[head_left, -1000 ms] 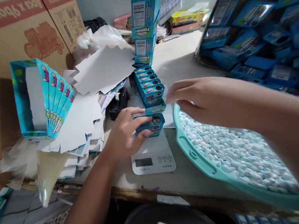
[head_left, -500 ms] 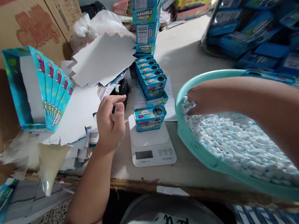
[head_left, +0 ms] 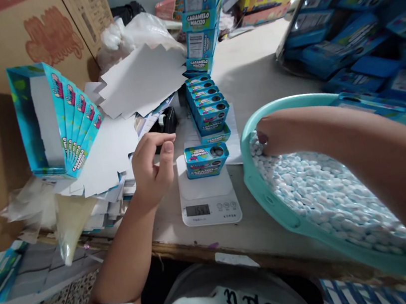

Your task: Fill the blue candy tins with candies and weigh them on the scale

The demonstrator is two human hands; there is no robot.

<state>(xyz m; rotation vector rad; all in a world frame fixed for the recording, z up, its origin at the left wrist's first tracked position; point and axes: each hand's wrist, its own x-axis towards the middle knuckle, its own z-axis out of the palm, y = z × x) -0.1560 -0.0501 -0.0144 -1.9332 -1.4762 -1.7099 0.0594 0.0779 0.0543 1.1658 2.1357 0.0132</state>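
Note:
A blue candy box (head_left: 207, 167) marked "Caramelo Macizo" stands on a white digital scale (head_left: 207, 189), and grey digits show on the scale's display. Just left of the box, my left hand (head_left: 154, 166) hovers with its fingers loosely bent and the thumb apart from the index finger; nothing is in it. My right hand (head_left: 269, 135) reaches into a turquoise basin (head_left: 271, 208) at the right, down among small wrapped white-and-blue candies (head_left: 318, 191). Its fingertips are hidden there, so what they hold does not show.
Behind the scale, several filled boxes (head_left: 212, 113) stand in a tray, with stacked trays (head_left: 198, 42) beyond. Folded display boxes (head_left: 77, 119) and white card sheets (head_left: 143, 80) lie left. A large container of blue boxes (head_left: 355, 30) stands at the back right.
The view has shifted slightly, moving the scene a little to the right. My right hand stays in the basin and my left hand keeps its pose. The last digit on the scale seems different.

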